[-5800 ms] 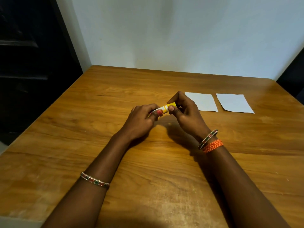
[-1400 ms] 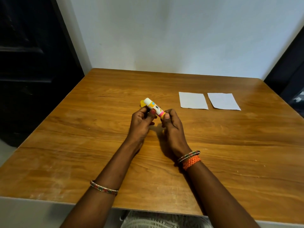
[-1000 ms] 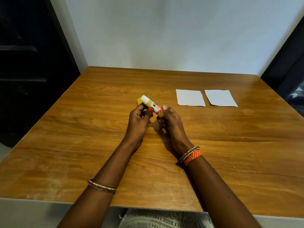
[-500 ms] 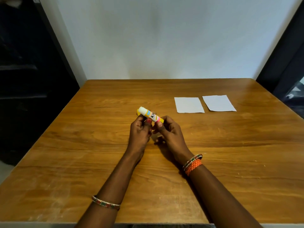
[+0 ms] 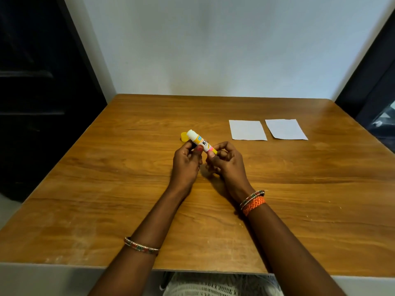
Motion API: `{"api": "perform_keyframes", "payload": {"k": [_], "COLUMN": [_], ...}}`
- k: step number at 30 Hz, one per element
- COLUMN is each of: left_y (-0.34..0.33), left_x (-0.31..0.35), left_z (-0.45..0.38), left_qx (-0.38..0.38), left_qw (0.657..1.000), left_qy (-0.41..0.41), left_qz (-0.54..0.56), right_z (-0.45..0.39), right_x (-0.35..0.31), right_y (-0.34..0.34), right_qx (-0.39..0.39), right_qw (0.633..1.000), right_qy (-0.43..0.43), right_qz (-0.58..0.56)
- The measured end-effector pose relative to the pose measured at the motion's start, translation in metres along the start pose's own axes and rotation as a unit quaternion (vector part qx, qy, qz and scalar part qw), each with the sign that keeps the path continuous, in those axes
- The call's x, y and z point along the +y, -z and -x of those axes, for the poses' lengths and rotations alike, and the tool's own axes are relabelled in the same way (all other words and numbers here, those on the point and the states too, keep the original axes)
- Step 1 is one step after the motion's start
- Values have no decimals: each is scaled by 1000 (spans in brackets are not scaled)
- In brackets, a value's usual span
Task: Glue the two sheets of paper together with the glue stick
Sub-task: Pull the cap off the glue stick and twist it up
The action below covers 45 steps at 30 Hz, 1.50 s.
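Observation:
A white glue stick (image 5: 199, 141) with a yellow base is held over the middle of the wooden table (image 5: 106, 189), its open white tip pointing up and to the left. My left hand (image 5: 187, 161) grips its barrel, and the yellow cap (image 5: 183, 136) shows just behind those fingers. My right hand (image 5: 225, 160) pinches the yellow base end between thumb and fingers. Two white sheets of paper lie flat side by side at the far right: the left sheet (image 5: 247, 130) and the right sheet (image 5: 285, 129), with a narrow gap between them.
A pale wall rises behind the table's far edge. Dark doorways or furniture stand at the left and right sides. The table's near edge runs along the bottom, with white patterned cloth below it.
The glue stick's cap has come off since the earliest frame and the white tip is exposed. Over the last second both hands stay on the stick; only the camera view has shifted.

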<state>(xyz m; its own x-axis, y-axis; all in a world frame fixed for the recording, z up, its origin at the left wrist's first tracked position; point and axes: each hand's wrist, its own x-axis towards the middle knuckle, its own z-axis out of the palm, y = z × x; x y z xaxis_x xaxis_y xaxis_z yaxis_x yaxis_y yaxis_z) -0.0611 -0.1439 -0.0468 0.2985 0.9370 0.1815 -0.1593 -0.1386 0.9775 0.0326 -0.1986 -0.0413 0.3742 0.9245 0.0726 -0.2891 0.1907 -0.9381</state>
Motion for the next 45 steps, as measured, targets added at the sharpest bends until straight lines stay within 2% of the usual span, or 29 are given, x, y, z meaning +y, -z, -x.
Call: {"api": "perform_keyframes", "payload": {"k": [4, 6, 8, 16, 20, 23, 27, 32, 37, 41, 45], "left_y": [1, -1, -3, -2, -2, -2, -2, -2, -2, 0, 1], "left_x": [1, 1, 2, 1, 1, 5, 4, 2, 2, 0, -1], "left_z": [-1, 1, 2, 0, 0, 1, 2, 3, 2, 0, 0], "left_qx": [-17, -30, -34, -15, -18, -21, -25, -39, -23, -15, -23], "left_qw": [1000, 999, 999, 1000, 999, 999, 999, 999, 999, 999, 999], "left_qy": [9, 3, -6, -7, -6, -3, -4, -3, -1, 11, 12], "left_qz": [18, 20, 17, 19, 38, 42, 44, 38, 37, 38, 47], "right_z": [-2, -3, -3, -5, -4, -5, -8, -10, -6, -4, -4], "right_x": [7, 9, 9, 9, 4, 6, 14, 15, 10, 7, 8], "right_y": [0, 1, 0, 5, 1, 0, 2, 7, 3, 6, 4], "right_qx": [-27, -19, -11, -4, 15, 20, -17, 4, 4, 11, -7], "right_qw": [998, 999, 999, 1000, 999, 1000, 999, 998, 1000, 997, 999], "right_qy": [-30, -43, -41, -12, 11, 6, -24, -13, -9, 29, -6], "right_qz": [-48, -24, 10, -8, 31, 4, -28, 66, 7, 76, 36]}}
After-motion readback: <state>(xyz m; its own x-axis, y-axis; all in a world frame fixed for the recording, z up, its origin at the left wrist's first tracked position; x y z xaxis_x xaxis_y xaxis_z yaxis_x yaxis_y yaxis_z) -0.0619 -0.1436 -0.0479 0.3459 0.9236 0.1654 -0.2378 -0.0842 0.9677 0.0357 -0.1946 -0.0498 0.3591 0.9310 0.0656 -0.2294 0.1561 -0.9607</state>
